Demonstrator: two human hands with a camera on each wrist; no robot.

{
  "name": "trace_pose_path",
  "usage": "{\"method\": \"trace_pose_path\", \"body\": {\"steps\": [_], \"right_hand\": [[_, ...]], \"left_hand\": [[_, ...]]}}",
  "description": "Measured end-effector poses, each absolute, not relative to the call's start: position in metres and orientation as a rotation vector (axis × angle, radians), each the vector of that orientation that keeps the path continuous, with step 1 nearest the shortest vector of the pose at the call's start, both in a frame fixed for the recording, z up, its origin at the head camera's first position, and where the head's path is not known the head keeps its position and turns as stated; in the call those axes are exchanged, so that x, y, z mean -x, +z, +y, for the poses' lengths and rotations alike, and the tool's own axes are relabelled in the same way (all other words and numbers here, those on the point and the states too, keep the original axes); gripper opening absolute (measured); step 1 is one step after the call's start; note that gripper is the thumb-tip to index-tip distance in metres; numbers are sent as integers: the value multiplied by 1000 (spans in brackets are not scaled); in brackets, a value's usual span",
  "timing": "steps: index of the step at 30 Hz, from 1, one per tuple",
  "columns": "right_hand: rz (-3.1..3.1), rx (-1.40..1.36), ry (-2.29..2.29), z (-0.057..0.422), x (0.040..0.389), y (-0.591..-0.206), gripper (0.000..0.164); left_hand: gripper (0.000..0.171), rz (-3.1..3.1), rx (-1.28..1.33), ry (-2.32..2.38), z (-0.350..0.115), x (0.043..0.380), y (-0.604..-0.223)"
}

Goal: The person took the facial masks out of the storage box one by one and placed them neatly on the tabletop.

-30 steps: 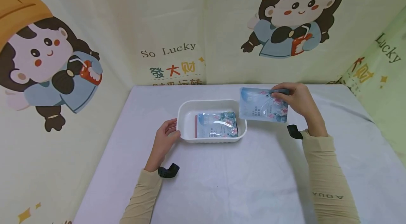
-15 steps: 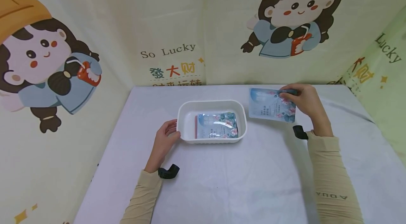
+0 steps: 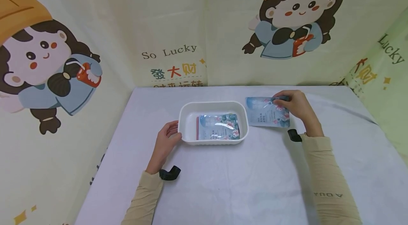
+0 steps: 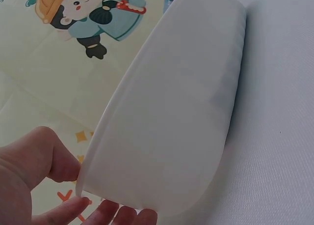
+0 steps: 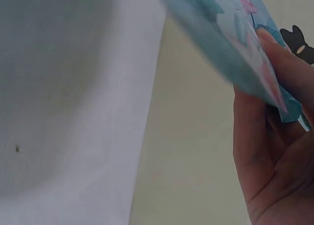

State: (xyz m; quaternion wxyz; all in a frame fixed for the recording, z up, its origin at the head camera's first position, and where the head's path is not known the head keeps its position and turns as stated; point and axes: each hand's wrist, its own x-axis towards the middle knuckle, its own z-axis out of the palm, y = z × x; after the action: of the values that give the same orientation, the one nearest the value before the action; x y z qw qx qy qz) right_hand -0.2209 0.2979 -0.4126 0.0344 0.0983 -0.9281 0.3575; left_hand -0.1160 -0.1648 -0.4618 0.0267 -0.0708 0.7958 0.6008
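A white plastic tray (image 3: 188, 107) sits on the table, long side facing me. In the head view my left hand (image 3: 165, 142) holds its left end, and the left wrist view shows thumb and fingertips at the rim and end wall. Inside lies a glossy blue sachet (image 3: 218, 126) with pink flowers; a reddish edge shows at its left side. Just right of the tray, my right hand (image 3: 296, 104) pinches a similar flowered sachet (image 3: 262, 113) by its upper right corner. This sachet's lower left part comes close beside the tray's right rim, and in the right wrist view it is blurred.
A white cloth covers the table (image 3: 223, 182), whose far edge meets a cream curtain (image 3: 229, 65) printed with cartoon figures and lettering. Black wrist pieces (image 3: 170, 173) show at both sleeves. The right forearm casts a shadow on the cloth.
The right hand carried its sachet rightward, away from the tray, then back a little left and lower. The left hand and tray have stayed in place.
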Motion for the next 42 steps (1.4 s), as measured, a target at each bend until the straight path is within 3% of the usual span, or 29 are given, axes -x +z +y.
{"method": "trace_pose_path", "body": {"steps": [17, 28, 42], "right_hand": [[-2941, -271, 1090, 286, 241, -436, 24], [-3006, -222, 1148, 282, 251, -449, 28], [-3142, -207, 1111, 282, 255, -458, 40]], "left_hand": [[51, 2447, 234, 1852, -168, 117, -465], [51, 2466, 210, 1819, -159, 105, -433], [50, 2439, 183, 1870, -172, 119, -466]]}}
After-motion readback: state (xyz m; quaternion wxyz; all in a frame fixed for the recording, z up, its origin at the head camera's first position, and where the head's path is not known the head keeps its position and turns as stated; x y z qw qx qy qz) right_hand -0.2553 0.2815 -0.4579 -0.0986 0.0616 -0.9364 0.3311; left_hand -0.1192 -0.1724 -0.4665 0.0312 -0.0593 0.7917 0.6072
